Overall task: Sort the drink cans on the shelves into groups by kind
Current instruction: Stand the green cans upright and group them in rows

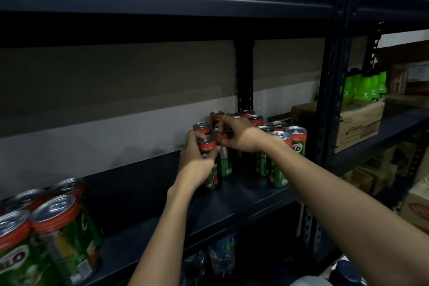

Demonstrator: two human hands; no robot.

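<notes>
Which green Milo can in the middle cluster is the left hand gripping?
The front-left green can with the red "ORIGINAL" band; the left hand wraps it, while the right hand holds its neighbour.

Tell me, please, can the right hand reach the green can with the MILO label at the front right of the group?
Probably yes. That can stands at the shelf's front edge beside the right forearm, with nothing before it. But the right hand now grips another can and must release it first.
</notes>
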